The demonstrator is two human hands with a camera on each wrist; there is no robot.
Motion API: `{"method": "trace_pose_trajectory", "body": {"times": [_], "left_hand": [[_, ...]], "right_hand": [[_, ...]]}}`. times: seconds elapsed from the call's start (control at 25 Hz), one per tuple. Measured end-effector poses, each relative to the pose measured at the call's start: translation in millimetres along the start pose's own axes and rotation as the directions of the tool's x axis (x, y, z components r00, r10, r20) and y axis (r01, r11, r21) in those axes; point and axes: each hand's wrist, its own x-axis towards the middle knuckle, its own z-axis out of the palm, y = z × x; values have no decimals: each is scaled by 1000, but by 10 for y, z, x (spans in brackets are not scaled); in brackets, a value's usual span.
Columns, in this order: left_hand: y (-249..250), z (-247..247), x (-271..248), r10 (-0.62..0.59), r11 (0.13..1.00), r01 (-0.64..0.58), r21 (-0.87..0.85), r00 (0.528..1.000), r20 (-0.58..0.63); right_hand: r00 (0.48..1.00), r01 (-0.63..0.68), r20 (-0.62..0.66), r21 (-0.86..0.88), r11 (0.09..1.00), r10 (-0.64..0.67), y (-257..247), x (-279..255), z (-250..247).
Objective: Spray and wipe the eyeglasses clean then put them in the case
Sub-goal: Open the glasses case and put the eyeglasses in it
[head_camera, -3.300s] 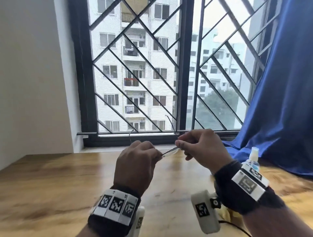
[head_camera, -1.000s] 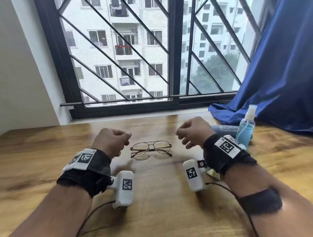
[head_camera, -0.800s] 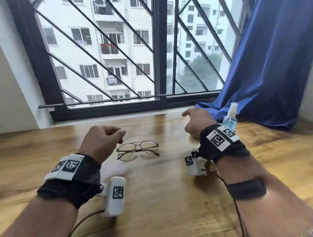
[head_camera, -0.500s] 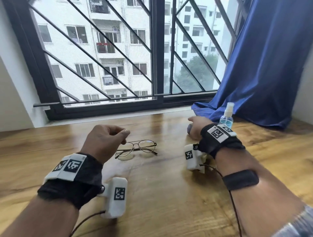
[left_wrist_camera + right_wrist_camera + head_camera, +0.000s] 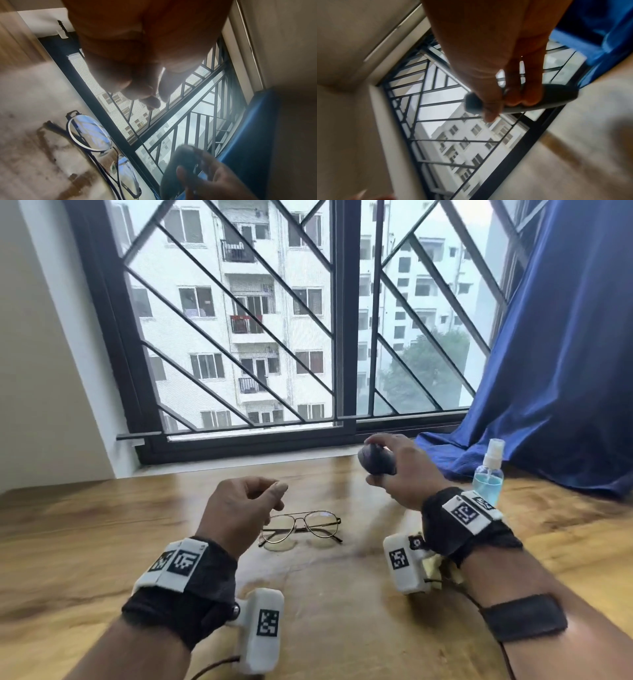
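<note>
Thin metal-framed eyeglasses [image 5: 301,527] [image 5: 96,140] lie on the wooden table [image 5: 102,542] between my hands. My right hand [image 5: 394,465] [image 5: 508,97] is raised above the table and grips a dark grey glasses case [image 5: 375,458] [image 5: 556,97] [image 5: 181,159], fingers and thumb curled round it. My left hand [image 5: 253,498] [image 5: 150,94] hovers just left of the glasses with loosely curled fingers and holds nothing. A small spray bottle [image 5: 489,474] of blue liquid stands at the right, behind my right wrist.
A blue curtain [image 5: 555,371] pools on the table's far right corner behind the bottle. A barred window [image 5: 308,337] runs along the table's far edge. Something pale yellow [image 5: 435,568] shows under my right wrist, mostly hidden.
The glasses went from both hands down onto the table. My right hand then reached right to the case, gripped it and lifted it. My left hand stays beside the glasses.
</note>
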Motion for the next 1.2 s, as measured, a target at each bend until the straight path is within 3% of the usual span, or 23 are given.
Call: {"method": "trace_pose_trajectory", "body": {"times": [0.08,0.16,0.28,0.4,0.56,0.72,0.84,0.92,1.04,1.12,1.2], "left_hand": [[31,5,0,-10,996,9,-93,1000,-11],[104,-1,-19,-115,951,112,-289,993,5],[220,-66,-40,-237,752,259,-606,964,117],[265,-100,-35,-171,679,194,-708,980,105],[268,-70,-28,-105,677,118,-727,992,63],[247,3,-34,-3,806,1,-592,1000,-3],[313,61,-103,37,804,59,-591,988,150],[322,95,-145,78,836,83,-543,961,267],[308,124,-162,92,894,70,-442,938,334],[287,114,-138,117,924,11,-382,943,310],[250,74,-92,172,911,-76,-406,963,206]], "right_hand": [[982,178,16,281,943,-190,-292,-87,25],[951,217,77,522,825,-299,-572,-191,48],[900,233,116,687,689,-420,-725,-253,80],[905,182,126,748,639,-406,-702,-261,97],[942,176,47,773,610,-332,-692,-242,104],[964,213,-62,763,611,-260,-782,-270,62],[951,218,-50,808,548,-304,-823,-285,57],[924,275,-25,736,619,-381,-845,-291,46],[916,294,12,661,690,-402,-862,-299,12],[923,268,39,648,713,-382,-817,-275,4],[940,231,73,582,780,-334,-738,-235,17]]}}
